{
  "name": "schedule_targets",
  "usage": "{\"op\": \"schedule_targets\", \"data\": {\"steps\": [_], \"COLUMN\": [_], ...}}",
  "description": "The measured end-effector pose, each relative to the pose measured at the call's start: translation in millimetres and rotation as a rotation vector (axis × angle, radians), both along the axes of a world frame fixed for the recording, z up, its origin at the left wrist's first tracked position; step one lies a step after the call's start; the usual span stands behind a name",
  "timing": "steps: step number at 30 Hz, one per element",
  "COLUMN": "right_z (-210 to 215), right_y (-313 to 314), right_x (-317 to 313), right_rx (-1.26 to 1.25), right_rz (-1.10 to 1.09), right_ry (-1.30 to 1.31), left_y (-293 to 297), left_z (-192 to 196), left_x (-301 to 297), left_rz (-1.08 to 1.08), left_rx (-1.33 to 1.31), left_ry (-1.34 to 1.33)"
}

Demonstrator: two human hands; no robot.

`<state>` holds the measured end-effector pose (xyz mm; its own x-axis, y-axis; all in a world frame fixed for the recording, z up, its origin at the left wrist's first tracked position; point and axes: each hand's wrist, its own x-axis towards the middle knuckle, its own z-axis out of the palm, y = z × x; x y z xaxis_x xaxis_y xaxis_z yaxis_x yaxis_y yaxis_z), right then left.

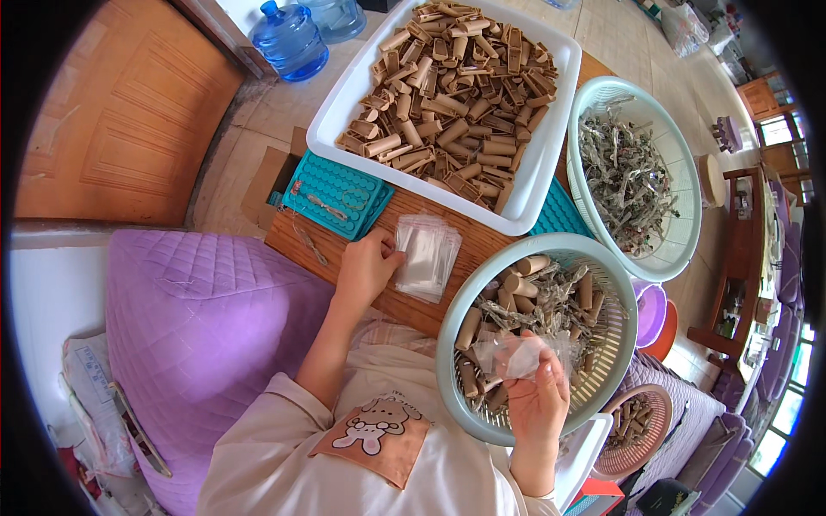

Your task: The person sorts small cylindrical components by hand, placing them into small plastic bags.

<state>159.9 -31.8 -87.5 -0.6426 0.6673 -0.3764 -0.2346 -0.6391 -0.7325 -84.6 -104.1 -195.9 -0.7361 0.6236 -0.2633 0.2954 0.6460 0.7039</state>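
My left hand [368, 267] rests on the wooden table [430, 305], fingers touching the edge of a stack of small clear plastic bags [428, 254]. My right hand [535, 391] holds one clear plastic bag [516, 354] over a pale green basket [447, 344] on my lap. That basket contains brown cardboard-like tubes and grey dried stems. A large white tray [340, 112] heaped with several brown tubes lies farther back on the table. To the right stands a second pale green basket [688, 215] filled with grey dried stems.
A teal perforated tray [340, 193] with small bits lies left of the bags. Purple quilted cushion [198, 318] at my left. Blue water jugs [288, 39] stand on the tiled floor by a wooden door [129, 112]. A pink basket [641, 421] with tubes sits lower right.
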Motion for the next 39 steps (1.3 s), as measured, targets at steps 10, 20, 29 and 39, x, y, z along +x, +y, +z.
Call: {"op": "schedule_targets", "data": {"steps": [10,20,29,39], "right_z": [-5.3,-6.9,-4.4,-1.8], "right_y": [2.4,2.0,0.1,3.4], "right_x": [5.6,6.2,1.0,0.3], "right_rx": [-0.029,-0.02,-0.015,0.014], "right_rz": [-0.033,-0.02,-0.088,-0.085], "right_ry": [0.002,-0.02,-0.073,-0.062], "left_y": [-9.2,-8.7,-4.9,-1.0], "left_z": [9.9,6.0,-3.5,6.8], "left_x": [3.4,3.9,5.9,11.0], "left_rz": [0.046,0.067,-0.035,-0.139], "left_rx": [0.154,0.153,0.185,0.065], "left_ry": [0.031,-0.089,-0.091,0.028]}}
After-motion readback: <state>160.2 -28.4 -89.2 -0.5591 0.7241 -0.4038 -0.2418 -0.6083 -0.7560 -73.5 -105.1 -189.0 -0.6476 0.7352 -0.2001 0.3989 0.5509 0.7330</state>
